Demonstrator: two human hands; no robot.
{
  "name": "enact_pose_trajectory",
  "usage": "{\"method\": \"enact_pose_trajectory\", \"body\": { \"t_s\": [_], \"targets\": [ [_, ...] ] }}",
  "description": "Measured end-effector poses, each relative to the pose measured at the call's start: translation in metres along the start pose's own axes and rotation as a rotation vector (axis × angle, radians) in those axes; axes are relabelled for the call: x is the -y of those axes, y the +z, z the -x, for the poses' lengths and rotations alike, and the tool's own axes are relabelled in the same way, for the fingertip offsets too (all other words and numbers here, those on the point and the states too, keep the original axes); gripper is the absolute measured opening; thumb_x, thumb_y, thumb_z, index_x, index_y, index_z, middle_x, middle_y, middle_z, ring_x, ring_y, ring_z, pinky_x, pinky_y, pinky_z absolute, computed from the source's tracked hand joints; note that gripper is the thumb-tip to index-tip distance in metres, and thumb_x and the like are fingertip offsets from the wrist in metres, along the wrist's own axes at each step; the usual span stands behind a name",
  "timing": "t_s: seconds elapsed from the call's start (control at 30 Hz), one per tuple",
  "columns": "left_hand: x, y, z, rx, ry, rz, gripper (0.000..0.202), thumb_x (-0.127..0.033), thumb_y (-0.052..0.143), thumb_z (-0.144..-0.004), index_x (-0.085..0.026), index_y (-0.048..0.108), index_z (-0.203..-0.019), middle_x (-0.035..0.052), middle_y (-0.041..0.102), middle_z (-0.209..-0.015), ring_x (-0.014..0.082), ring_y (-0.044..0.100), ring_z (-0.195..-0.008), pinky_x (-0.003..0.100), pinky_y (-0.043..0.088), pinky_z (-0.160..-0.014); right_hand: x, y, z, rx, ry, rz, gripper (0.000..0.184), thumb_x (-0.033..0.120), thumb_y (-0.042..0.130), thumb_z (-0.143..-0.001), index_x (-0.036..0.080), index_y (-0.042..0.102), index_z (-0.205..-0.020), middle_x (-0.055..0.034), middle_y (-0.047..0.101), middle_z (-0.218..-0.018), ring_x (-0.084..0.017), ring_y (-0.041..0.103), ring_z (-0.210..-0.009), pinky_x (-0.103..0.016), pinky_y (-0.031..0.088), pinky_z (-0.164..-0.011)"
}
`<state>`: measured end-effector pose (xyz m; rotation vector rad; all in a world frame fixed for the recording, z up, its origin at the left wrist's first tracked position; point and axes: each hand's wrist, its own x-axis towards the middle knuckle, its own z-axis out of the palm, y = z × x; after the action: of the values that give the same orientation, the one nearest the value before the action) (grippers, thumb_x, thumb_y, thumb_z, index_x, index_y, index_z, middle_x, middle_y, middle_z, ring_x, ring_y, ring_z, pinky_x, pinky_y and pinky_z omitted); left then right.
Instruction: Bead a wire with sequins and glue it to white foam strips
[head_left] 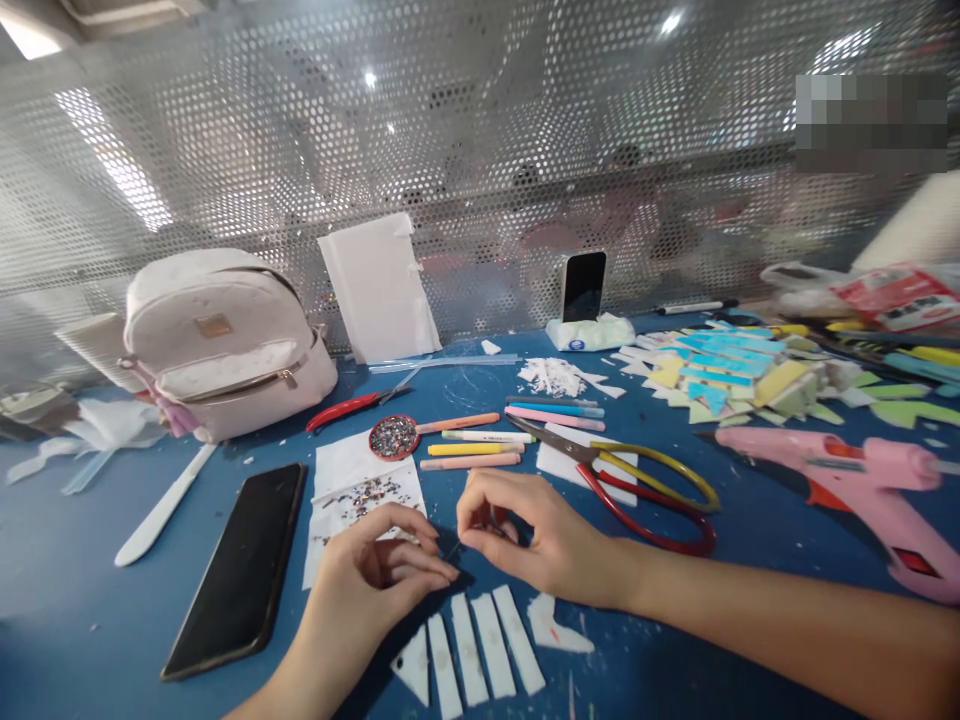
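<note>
My left hand [379, 575] and my right hand [525, 535] meet low over the blue table [75, 600], both pinched, fingertips almost touching. Between them is something thin and dark that I cannot make out. Just below the hands lie several white foam strips [480, 650] side by side, with a white scrap [551, 625] to their right. Behind my left hand is a white paper [352, 495] scattered with glitter. A black phone [240, 565] lies face down to the left.
Red-and-yellow scissors [637, 480], several markers [480, 445] and a glitter dish [394, 437] lie behind the hands. A pink glue gun [847, 480] is at right, coloured foam pieces [735, 375] behind it. A pale backpack [225, 340], red pliers [345, 408], a white tool [161, 510] and a propped phone [583, 287] stand further back.
</note>
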<state>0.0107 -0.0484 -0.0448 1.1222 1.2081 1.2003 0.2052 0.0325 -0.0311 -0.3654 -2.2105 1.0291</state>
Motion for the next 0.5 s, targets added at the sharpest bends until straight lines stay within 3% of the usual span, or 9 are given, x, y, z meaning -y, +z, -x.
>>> {"method": "enact_pose_trajectory", "body": {
  "t_s": [0.5],
  "targets": [
    [-0.0013, 0.0009, 0.0029, 0.056, 0.030, -0.052, 0.021, -0.008, 0.074, -0.071, -0.017, 0.061, -0.084, -0.0012, 0.071, -0.068, 0.0153, 0.075, -0.071, 0.020, 0.058, -0.069, 0.0012, -0.0009, -0.0006, 0.033, -0.003, 0.033, 0.004, 0.015, 0.056, -0.089, 0.015, 0.058, -0.087, 0.0011, 0.055, -0.079, -0.009, 0.047, -0.065, -0.021, 0.040, -0.058]
  ]
}}
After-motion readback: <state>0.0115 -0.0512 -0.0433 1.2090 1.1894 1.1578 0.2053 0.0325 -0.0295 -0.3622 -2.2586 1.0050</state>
